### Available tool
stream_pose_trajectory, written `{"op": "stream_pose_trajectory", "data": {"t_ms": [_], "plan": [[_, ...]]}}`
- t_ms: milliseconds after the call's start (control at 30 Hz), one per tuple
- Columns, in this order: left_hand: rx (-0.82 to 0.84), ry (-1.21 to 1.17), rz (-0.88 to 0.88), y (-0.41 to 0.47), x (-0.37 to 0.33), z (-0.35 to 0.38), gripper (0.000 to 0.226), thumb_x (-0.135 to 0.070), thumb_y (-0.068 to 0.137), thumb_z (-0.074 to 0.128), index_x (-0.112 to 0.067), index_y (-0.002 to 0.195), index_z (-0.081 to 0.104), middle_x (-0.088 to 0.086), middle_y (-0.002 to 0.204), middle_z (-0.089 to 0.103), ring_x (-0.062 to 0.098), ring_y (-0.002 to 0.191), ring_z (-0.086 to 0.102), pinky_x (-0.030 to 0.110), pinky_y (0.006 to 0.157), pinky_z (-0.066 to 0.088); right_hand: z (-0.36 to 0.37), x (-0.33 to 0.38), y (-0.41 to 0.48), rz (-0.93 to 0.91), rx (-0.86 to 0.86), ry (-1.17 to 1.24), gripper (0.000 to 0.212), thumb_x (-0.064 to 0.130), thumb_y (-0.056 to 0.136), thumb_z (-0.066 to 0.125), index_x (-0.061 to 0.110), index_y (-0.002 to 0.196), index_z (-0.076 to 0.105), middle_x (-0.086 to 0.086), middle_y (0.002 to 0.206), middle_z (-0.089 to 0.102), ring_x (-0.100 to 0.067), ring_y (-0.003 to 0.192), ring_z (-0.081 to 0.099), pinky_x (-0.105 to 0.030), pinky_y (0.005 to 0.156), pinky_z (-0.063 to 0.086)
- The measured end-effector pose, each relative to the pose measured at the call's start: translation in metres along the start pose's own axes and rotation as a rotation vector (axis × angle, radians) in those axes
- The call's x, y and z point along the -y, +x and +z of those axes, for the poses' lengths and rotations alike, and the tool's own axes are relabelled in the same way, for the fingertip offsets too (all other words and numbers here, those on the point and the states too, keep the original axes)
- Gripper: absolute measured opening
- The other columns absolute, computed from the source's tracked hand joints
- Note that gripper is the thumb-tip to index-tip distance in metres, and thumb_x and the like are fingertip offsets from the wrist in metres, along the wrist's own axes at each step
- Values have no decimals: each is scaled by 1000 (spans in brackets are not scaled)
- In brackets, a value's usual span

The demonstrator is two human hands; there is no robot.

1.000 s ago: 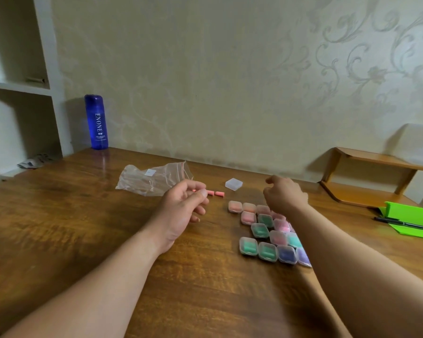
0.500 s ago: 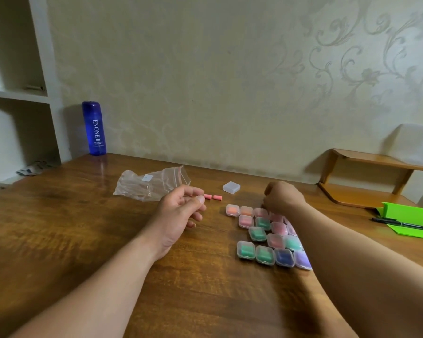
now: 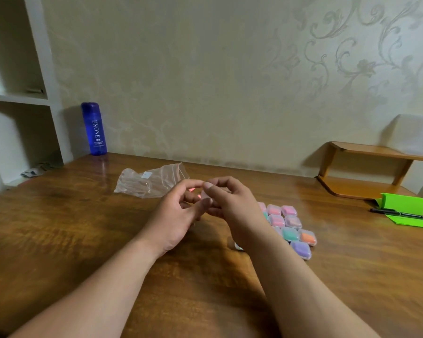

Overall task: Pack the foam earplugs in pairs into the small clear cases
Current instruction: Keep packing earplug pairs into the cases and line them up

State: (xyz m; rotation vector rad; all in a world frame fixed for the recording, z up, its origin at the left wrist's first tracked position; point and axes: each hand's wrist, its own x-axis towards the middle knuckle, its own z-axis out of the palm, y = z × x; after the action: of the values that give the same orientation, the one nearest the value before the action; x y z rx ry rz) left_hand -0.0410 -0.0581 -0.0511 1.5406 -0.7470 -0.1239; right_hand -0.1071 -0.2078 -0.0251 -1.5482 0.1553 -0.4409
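Pinching what looks like a clear case (image 3: 204,196) between thumb and fingers of the right hand (image 3: 232,206), just left of the filled cases (image 3: 291,225). Curling the fingers of the left hand (image 3: 176,215) beside it; cannot tell whether gripping anything. Glimpsing a pink earplug (image 3: 192,189) in the gap between. Farther left of those cases: a plastic bag (image 3: 149,182) on the table (image 3: 83,228).

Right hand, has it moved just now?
Yes. The right hand moved left, off the packed cases, and now meets the left hand near the plastic bag.
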Motion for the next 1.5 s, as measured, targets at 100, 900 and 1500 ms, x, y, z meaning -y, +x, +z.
{"op": "stream_pose_trajectory", "data": {"t_ms": [100,900,1500], "plan": [[1,20,18,-5,-2,3,32,-47,99,70,-39,130,68,4,100,74,10,84,70,24,74,58,-4,-8,-1,43,21,69,19,33,105,68,16,112,74,-10,107,80,-30,102,79,-43,90,64],[-9,-478,-331,-5,-7,-9,44,-23,97,74,1,133,64,22,119,75,29,104,76,39,86,64,1,-11,-7,-527,98,-680,36,11,97,73,27,126,60,16,121,66,-2,114,65,-23,94,57],[132,-309,-249,-8,-8,-7,30,-11,106,64,-14,135,63,22,116,78,38,113,76,45,97,63,-6,-11,-3,43,87,-32,16,28,101,74,14,107,72,-1,86,78,-8,74,72,-20,58,52]]}}
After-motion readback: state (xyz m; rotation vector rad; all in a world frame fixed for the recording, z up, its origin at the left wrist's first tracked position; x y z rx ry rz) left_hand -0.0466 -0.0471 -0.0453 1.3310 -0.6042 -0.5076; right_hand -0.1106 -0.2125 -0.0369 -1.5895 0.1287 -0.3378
